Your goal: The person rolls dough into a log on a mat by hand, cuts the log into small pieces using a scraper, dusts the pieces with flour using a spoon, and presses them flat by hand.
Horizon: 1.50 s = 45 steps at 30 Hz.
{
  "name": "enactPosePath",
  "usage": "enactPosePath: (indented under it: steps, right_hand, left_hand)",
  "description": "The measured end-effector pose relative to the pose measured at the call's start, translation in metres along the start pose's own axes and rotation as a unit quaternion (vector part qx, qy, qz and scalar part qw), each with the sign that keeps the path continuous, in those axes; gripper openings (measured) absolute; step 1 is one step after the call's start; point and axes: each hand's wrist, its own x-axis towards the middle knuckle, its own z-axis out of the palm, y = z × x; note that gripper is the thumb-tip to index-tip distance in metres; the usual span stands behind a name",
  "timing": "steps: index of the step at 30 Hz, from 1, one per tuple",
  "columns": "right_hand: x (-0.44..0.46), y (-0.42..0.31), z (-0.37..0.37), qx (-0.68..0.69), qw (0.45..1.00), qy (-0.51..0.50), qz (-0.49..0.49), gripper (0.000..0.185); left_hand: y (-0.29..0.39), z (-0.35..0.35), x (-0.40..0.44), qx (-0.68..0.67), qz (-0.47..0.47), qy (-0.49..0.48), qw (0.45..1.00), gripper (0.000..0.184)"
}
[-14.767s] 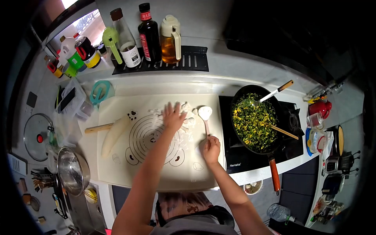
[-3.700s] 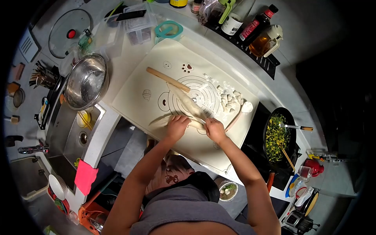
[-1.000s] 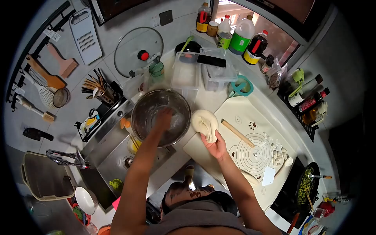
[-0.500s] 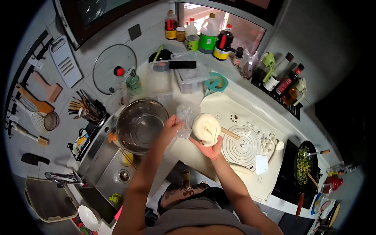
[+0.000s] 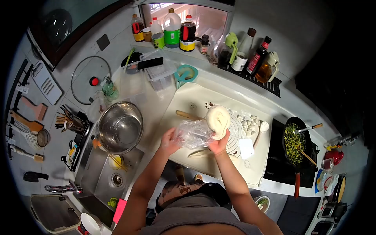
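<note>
Crumpled clear plastic point(image 5: 192, 134) is gripped by my left hand point(image 5: 170, 141) and stretches across to my right hand. A large pale roll of dough point(image 5: 218, 120) rests on my right hand point(image 5: 220, 144), whose fingers are partly hidden beneath it and the plastic. Under both lies the cream mat point(image 5: 196, 94), bearing a wooden rolling pin point(image 5: 187, 114) partly covered by the dough, a white scraper point(image 5: 246, 149), small dough pieces point(image 5: 249, 124) and a long dough strip point(image 5: 200, 153). A spoon holding white powder point(image 5: 264, 126) stands out at the mat's right.
Left of the mat is a steel bowl point(image 5: 121, 128), beside the sink point(image 5: 133, 160). Clear plastic boxes point(image 5: 160, 74) stand behind. On the right, a pan point(image 5: 295, 143) of chopped greens and yellow bits sits on the stove point(image 5: 274, 164). Bottles point(image 5: 257, 58) line the back ledge.
The view has swung right. My left hand has left the bowl and now holds clear plastic, spread closer to the dough. My right hand has carried the dough over the mat.
</note>
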Motion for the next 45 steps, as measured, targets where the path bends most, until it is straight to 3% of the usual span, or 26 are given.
enactPosePath:
  steps: [3,4,7,8,11,12,15,16,17,18,19,20,21,22,24,26,27,28,30,32,33,36,39,43,44,45]
  right_hand:
    - [-0.015,-0.027,-0.008,0.001,0.998,-0.062,-0.015,0.060]
    - [-0.022,-0.038,-0.013,0.013,0.998,-0.066,-0.001,0.064]
    - [-0.040,-0.071,-0.025,-0.120,0.991,-0.049,-0.015,0.067]
    - [-0.047,-0.086,-0.031,-0.110,0.988,-0.097,0.052,0.070]
    - [-0.063,-0.110,-0.043,-0.339,0.938,0.052,0.061,0.071]
    - [-0.065,-0.113,-0.035,-0.367,0.926,0.028,0.086,0.062]
    - [-0.064,-0.099,0.014,-0.617,0.779,0.011,0.107,0.049]
    - [-0.064,-0.086,0.029,-0.642,0.761,0.033,0.089,0.041]
    - [-0.060,-0.074,0.024,-0.627,0.777,0.040,0.045,0.039]
    - [-0.054,-0.065,0.011,-0.611,0.791,0.047,0.002,0.037]
    - [-0.048,-0.059,-0.004,-0.593,0.802,0.054,-0.042,0.034]
    - [-0.041,-0.057,-0.028,-0.593,0.802,0.058,-0.029,0.022]
    - [-0.046,-0.049,-0.017,-0.585,0.799,0.133,-0.042,0.017]
    - [-0.047,-0.045,-0.012,-0.522,0.832,0.187,-0.021,0.023]
    - [-0.048,-0.046,-0.018,-0.351,0.914,0.199,0.033,0.035]
    - [-0.048,-0.054,-0.038,-0.129,0.980,0.115,0.100,0.045]
    - [-0.049,-0.056,-0.037,-0.161,0.977,0.106,0.095,0.049]
    - [-0.049,-0.059,-0.035,-0.193,0.972,0.095,0.090,0.053]
    - [-0.048,-0.064,-0.041,-0.262,0.957,0.076,0.101,0.067]
    - [-0.049,-0.062,-0.030,-0.297,0.944,0.038,0.136,0.073]
    - [-0.050,-0.060,-0.024,-0.314,0.937,0.019,0.153,0.076]
    - [-0.049,-0.056,-0.014,-0.195,0.944,-0.132,0.231,0.082]
    - [-0.039,-0.053,0.007,-0.288,0.916,0.036,0.277,0.090]
    - [-0.031,-0.033,0.020,-0.228,0.947,0.065,0.217,0.083]
    - [-0.032,-0.025,0.022,-0.227,0.950,0.054,0.209,0.062]
    - [-0.031,-0.011,0.019,-0.335,0.926,0.070,0.160,0.055]
  left_hand:
    - [0.005,-0.008,0.002,-0.065,0.074,-0.009,0.995,0.033]
    - [0.012,0.003,0.001,-0.194,0.057,-0.009,0.979,0.037]
    - [0.018,0.036,0.009,-0.044,0.143,0.069,0.986,0.049]
    - [0.018,0.047,0.014,0.011,0.120,0.067,0.990,0.053]
    - [0.012,0.089,0.025,0.168,0.059,0.039,0.983,0.066]
    - [0.006,0.106,0.030,0.213,0.047,0.014,0.976,0.068]
    - [-0.022,0.142,0.044,0.367,-0.004,-0.070,0.928,0.077]
    - [-0.050,0.159,0.049,0.510,-0.034,-0.008,0.860,0.075]
    - [-0.082,0.171,0.055,0.638,-0.063,0.054,0.766,0.073]
    - [-0.113,0.137,0.061,0.758,0.065,-0.037,0.648,0.069]
    - [-0.142,0.100,0.061,0.837,0.190,-0.127,0.497,0.065]
    - [-0.165,0.104,0.049,0.850,0.190,-0.077,0.486,0.062]
    - [-0.181,0.112,0.039,0.860,0.188,-0.028,0.474,0.058]
    - [-0.188,0.109,0.036,0.848,0.211,-0.041,0.485,0.057]
    - [-0.198,0.106,0.035,0.821,0.258,-0.067,0.505,0.055]
    - [-0.190,0.095,0.025,0.772,0.257,-0.089,0.575,0.048]
    - [-0.186,0.093,0.019,0.744,0.255,-0.099,0.609,0.045]
    - [-0.186,0.092,0.016,0.692,0.342,-0.004,0.635,0.030]
    - [-0.160,0.091,0.019,0.683,0.455,0.202,0.535,0.036]
    - [-0.134,0.098,0.023,0.459,0.289,0.243,0.804,0.038]
    - [-0.124,0.098,0.021,0.316,0.190,0.249,0.896,0.040]
    - [-0.102,0.069,0.018,0.340,0.105,0.087,0.931,0.044]
    - [-0.099,0.055,0.012,0.238,0.109,0.171,0.950,0.047]
    - [-0.080,0.024,0.012,0.199,0.178,0.229,0.936,0.049]
    - [-0.074,0.018,0.010,0.195,0.191,0.229,0.934,0.049]
    - [-0.068,0.014,0.006,0.191,0.204,0.231,0.932,0.049]
